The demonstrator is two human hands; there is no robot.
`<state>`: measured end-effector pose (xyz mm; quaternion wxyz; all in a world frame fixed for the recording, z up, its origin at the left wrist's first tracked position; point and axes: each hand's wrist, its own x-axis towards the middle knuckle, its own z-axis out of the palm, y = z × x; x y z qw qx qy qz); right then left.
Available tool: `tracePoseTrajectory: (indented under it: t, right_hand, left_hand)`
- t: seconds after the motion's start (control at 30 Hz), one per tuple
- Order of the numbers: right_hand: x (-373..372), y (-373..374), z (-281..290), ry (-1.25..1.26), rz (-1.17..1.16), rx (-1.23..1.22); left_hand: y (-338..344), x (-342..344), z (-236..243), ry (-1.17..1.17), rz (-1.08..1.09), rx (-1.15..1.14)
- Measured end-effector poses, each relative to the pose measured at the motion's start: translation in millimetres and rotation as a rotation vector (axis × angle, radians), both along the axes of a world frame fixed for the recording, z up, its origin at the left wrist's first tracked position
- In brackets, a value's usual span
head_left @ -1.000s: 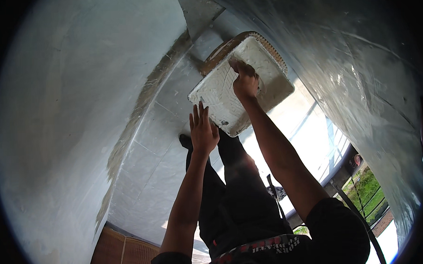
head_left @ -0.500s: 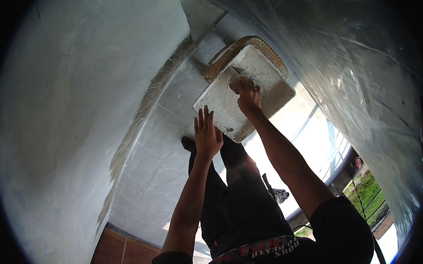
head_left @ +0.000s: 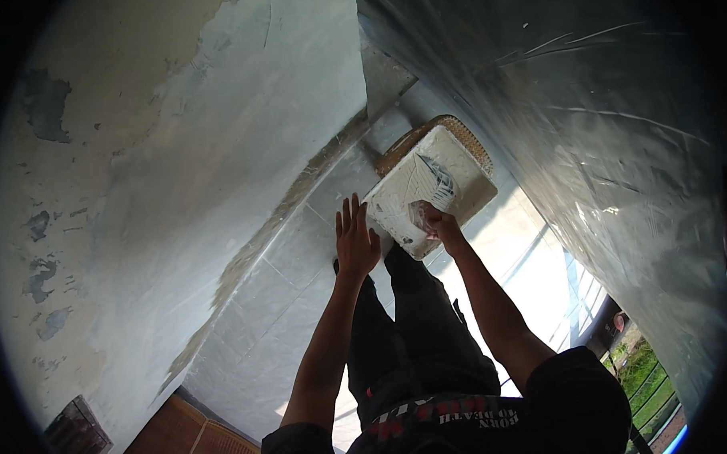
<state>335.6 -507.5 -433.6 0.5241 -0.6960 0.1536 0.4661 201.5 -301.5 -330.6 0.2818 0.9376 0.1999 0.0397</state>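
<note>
A shallow rectangular tray (head_left: 479,197), its inside coated with creamy white paste, lies on a brown woven seat (head_left: 471,143). My right hand (head_left: 435,223) is over the near part of the tray, fingers closed round something whitish and smeared, whose kind I cannot make out. Beyond that hand, a streaked grey patch shows in the paste. My left hand (head_left: 356,245) is open beside the tray's left corner, fingers stretched out, holding nothing.
A pale patched wall (head_left: 240,135) rises on the left, with peeling spots. Shiny plastic sheeting (head_left: 617,162) hangs on the right. Grey tiles (head_left: 282,298) cover the floor around my legs. A brown woven panel (head_left: 183,441) stands at the lower left, and greenery shows at the lower right.
My right hand has drawn back toward me across the tray, uncovering the streaked patch. My left hand has come away from the tray's edge. The view has shifted, showing more of the wall.
</note>
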Motion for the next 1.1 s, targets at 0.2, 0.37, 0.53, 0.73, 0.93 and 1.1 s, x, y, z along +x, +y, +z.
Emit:
tracePoseTrajectory:
  t: [0.2, 0.37, 0.53, 0.73, 0.93, 1.1]
  right_hand:
    - [21.5, 42.9, 118.9, 0.152, -0.119, 0.696]
    - [16.7, 109.1, 209.1, 0.032, -0.113, 0.918]
    - [6.8, 180.3, 292.3, -0.158, -0.090, 1.015]
    - [-43.7, 270.7, 406.5, -1.299, -0.014, 0.955]
    - [-48.2, 334.2, 466.6, -1.992, -0.243, 0.723]
    - [-42.4, 376.6, 442.8, -2.052, -0.244, 0.514]
  left_hand:
    - [39.1, -3.1, 72.5, -0.149, 0.055, 0.095]
    - [83.3, -9.4, 143.8, -0.245, 0.038, 0.254]
    - [129.4, -26.2, 220.6, -0.384, -0.016, 0.456]
    - [198.4, -78.5, 289.0, -0.442, -0.001, 0.790]
    - [276.7, -127.5, 315.7, -0.387, -0.100, 0.971]
    - [280.8, -123.6, 309.8, -0.407, -0.129, 1.246]
